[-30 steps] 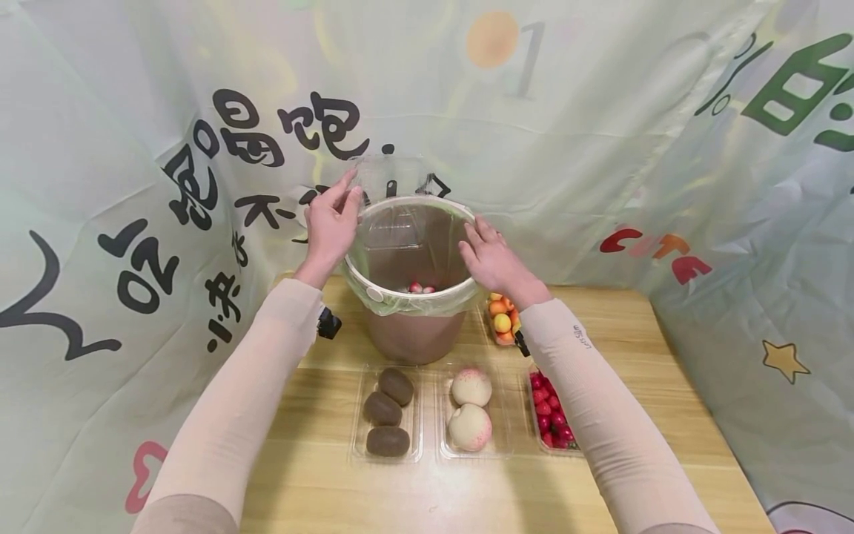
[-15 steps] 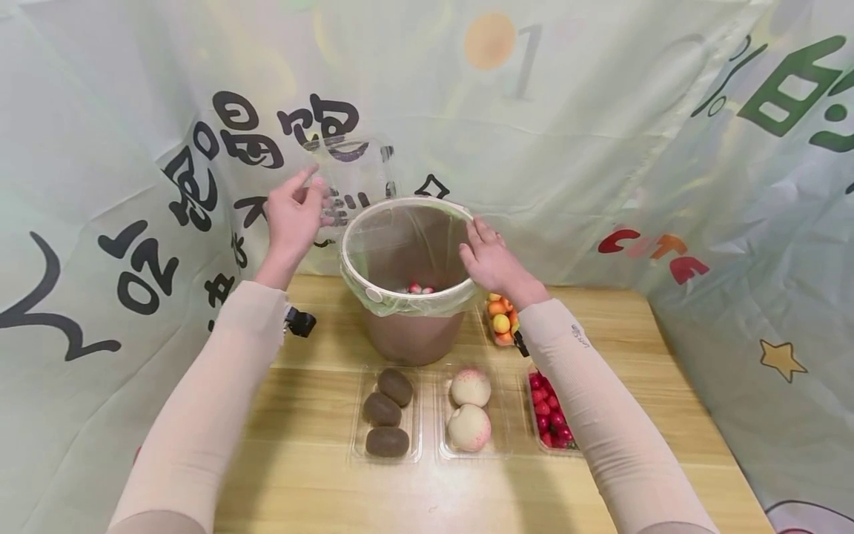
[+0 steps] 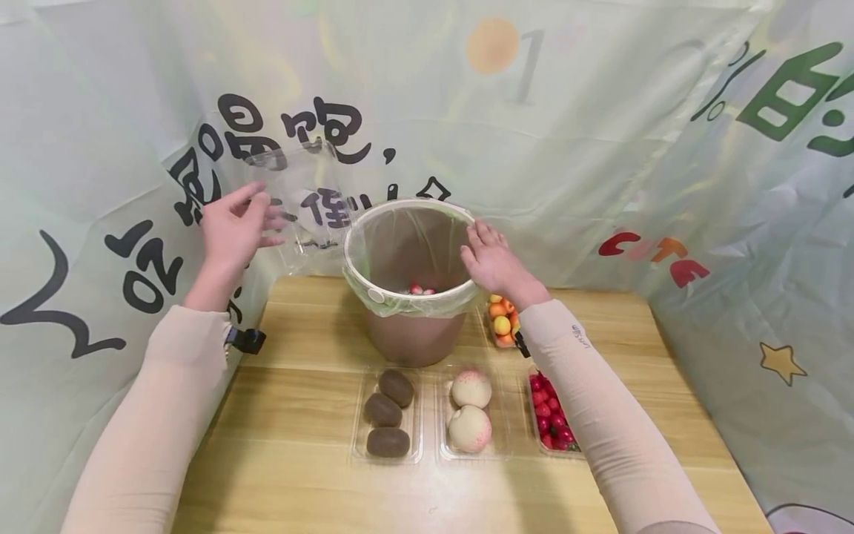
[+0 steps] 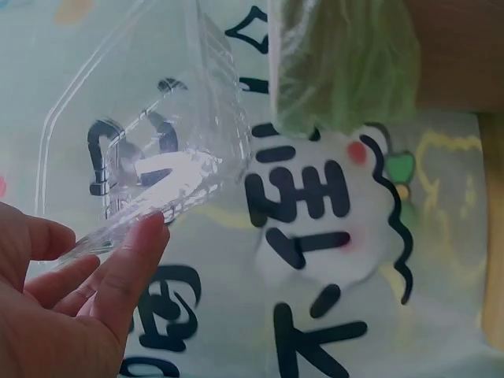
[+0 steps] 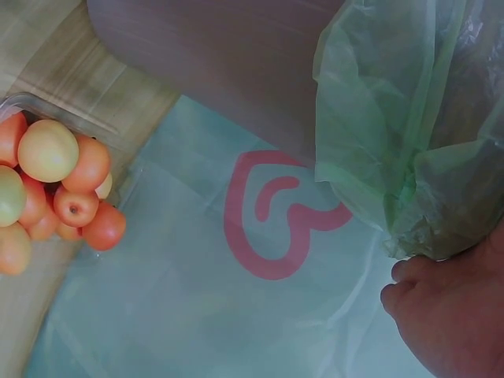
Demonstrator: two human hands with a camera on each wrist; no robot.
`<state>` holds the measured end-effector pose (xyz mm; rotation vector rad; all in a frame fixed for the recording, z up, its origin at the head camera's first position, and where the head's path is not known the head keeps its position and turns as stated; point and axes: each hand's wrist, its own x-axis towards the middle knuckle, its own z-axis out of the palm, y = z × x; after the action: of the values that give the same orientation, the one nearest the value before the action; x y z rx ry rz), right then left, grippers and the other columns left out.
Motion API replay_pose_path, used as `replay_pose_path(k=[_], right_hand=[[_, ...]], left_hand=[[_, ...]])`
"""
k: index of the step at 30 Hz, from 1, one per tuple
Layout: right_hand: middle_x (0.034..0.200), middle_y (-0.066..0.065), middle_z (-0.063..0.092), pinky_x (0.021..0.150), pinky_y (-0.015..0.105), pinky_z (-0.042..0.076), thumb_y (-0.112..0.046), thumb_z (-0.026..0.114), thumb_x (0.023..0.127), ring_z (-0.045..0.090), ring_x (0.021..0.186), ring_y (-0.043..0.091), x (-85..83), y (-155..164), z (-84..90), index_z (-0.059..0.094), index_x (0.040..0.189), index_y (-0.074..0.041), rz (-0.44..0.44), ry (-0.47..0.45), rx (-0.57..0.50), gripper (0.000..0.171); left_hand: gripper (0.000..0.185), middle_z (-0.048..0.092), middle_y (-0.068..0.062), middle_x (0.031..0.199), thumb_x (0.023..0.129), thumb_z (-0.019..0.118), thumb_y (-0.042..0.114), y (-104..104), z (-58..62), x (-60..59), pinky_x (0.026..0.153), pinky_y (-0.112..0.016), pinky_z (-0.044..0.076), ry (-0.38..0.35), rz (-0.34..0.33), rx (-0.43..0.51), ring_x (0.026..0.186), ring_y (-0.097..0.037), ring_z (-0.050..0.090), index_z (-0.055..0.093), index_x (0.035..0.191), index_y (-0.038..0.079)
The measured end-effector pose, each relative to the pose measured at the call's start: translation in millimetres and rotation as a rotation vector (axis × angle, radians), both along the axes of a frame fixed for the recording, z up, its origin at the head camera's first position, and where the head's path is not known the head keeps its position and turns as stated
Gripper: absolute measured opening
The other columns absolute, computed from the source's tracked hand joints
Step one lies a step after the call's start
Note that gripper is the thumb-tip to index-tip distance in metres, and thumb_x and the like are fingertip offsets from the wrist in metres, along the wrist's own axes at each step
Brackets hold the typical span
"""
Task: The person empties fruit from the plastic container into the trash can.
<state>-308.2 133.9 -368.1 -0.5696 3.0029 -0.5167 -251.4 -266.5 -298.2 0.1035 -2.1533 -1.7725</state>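
My left hand (image 3: 233,226) pinches the edge of a clear plastic container (image 4: 169,157) between thumb and fingers. In the head view it hangs in the air left of the trash can (image 3: 414,341), against the printed cloth. A green bag (image 3: 387,302) lines the can and folds over its pale rim. My right hand (image 3: 494,259) grips the can's right rim over the liner; in the right wrist view, fingertips curl by the bag's edge. Several small red-and-white pieces (image 3: 419,289) lie in the bin, partly hidden by the rim.
In front of the can sit clear trays of brown kiwis (image 3: 383,409) and two peaches (image 3: 470,429). A box of strawberries (image 3: 550,415) lies under my right forearm. Small apples (image 5: 67,185) fill a box right of the can. Cloth walls (image 3: 600,148) border the wooden table (image 3: 320,489).
My left hand has moved left, carrying the clear container from over the can's back rim out past its left side. My right hand has stayed on the rim.
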Motion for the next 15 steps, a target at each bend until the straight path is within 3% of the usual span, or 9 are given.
replay_pose_path(k=[7,15], right_hand=[[0.177,0.023,0.003,0.135,0.056,0.006,-0.039,0.023,0.113,0.005,0.164,0.044,0.0,0.5,-2.3,0.015,0.167,0.003,-0.004,0.001,-0.002,0.069],[0.176,0.024,0.002,0.135,0.057,0.005,-0.041,0.019,0.112,0.005,0.164,0.045,-0.3,0.3,-1.3,0.014,0.167,0.002,0.000,0.000,0.002,0.070]], left_hand=[[0.048,0.074,0.020,0.081,0.108,0.052,0.022,-15.1,-13.9,14.8,0.063,-0.024,0.064,-0.049,-0.006,-0.022,0.074,-0.001,0.076,0.056,0.152,0.004],[0.051,0.074,0.023,0.079,0.108,0.054,0.027,-29.6,-37.9,24.2,0.063,-0.023,0.064,-0.108,-0.009,-0.057,0.072,0.001,0.075,0.054,0.151,0.000]])
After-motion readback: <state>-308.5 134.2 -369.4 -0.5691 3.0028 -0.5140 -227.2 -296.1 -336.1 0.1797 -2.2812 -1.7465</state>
